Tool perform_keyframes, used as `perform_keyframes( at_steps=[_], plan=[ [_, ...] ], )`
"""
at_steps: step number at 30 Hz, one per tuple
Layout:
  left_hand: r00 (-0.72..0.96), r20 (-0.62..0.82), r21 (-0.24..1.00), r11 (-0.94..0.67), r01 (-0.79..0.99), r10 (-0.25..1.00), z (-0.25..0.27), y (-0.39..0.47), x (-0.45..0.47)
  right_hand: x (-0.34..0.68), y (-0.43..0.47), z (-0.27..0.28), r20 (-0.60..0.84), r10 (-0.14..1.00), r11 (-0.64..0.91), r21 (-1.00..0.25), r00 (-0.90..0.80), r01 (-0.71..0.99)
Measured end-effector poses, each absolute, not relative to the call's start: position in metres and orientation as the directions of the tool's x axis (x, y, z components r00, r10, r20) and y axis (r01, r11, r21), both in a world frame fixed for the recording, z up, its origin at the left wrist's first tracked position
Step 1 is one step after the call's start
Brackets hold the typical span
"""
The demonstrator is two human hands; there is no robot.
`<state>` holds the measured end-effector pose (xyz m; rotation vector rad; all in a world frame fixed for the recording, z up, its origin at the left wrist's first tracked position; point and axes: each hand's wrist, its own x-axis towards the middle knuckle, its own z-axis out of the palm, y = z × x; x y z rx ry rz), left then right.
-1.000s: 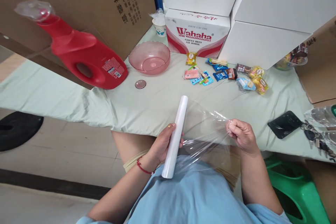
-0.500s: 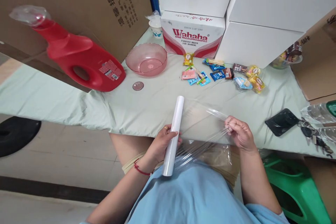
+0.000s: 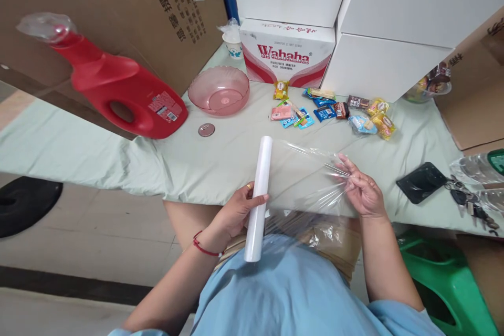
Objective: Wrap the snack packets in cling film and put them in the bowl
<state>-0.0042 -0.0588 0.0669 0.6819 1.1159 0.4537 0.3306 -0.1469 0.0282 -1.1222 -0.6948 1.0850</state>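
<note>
My left hand (image 3: 238,210) is wrapped round a white roll of plastic wrap (image 3: 259,205), held nearly upright at the table's front edge. A clear sheet of the wrap (image 3: 303,184) stretches from the roll to the right. My right hand (image 3: 364,191) pinches the far side of that sheet, bunching it into creases, with some fingers raised. Beyond the roll, a pink see-through bowl (image 3: 220,107) rests on the cloth, and a small round tin (image 3: 206,129) lies in front of it.
A red jug (image 3: 129,89) stands at the left. Several wrapped snacks (image 3: 325,113) lie before a Wahaha carton (image 3: 285,58). On the right are a black pouch (image 3: 421,182), keys (image 3: 468,202) and a tub of sweets (image 3: 429,84). A green stool (image 3: 452,283) stands below.
My right hand has opened somewhat and shifted slightly right, its fingers lifting, and the sheet is spread wider. The roll has tipped a little more upright in my left hand.
</note>
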Motion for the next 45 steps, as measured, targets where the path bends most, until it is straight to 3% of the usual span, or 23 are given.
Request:
perform_keyframes(
  at_steps=[6, 14, 22, 27, 30, 39, 45],
  plan=[
    [0.351, -0.648, 0.694, 0.714, -0.093, 0.676, 0.067, -0.042, -0.005, 0.338, -0.138, 0.03, -0.041, 0.933, 0.085, -0.94, 0.357, -0.33],
    [0.271, -0.54, 0.842, 0.513, 0.168, 0.797, 0.061, -0.039, -0.01, 0.337, -0.145, 0.024, -0.056, 0.934, 0.049, -0.958, 0.352, -0.282],
    [0.228, -0.606, 0.784, 0.62, 0.015, 0.762, 0.068, -0.017, -0.019, 0.347, -0.135, 0.023, -0.23, 0.907, -0.101, -0.932, 0.353, -0.347],
    [0.135, -0.466, 0.873, 0.429, 0.232, 0.875, 0.068, -0.001, -0.016, 0.353, -0.119, 0.029, -0.317, 0.872, -0.182, -0.918, 0.373, -0.353],
    [0.127, -0.387, 0.899, 0.342, 0.274, 0.914, 0.072, 0.012, -0.021, 0.357, -0.111, 0.035, -0.336, 0.864, -0.224, -0.924, 0.375, -0.311],
    [0.17, -0.565, 0.821, 0.57, 0.025, 0.807, 0.063, 0.029, -0.034, 0.367, -0.092, 0.024, -0.429, 0.838, -0.346, -0.896, 0.337, -0.278],
    [0.077, -0.454, 0.853, 0.409, 0.324, 0.888, 0.05, 0.025, -0.039, 0.371, -0.093, 0.016, -0.466, 0.829, -0.406, -0.882, 0.309, -0.241]
  ],
)
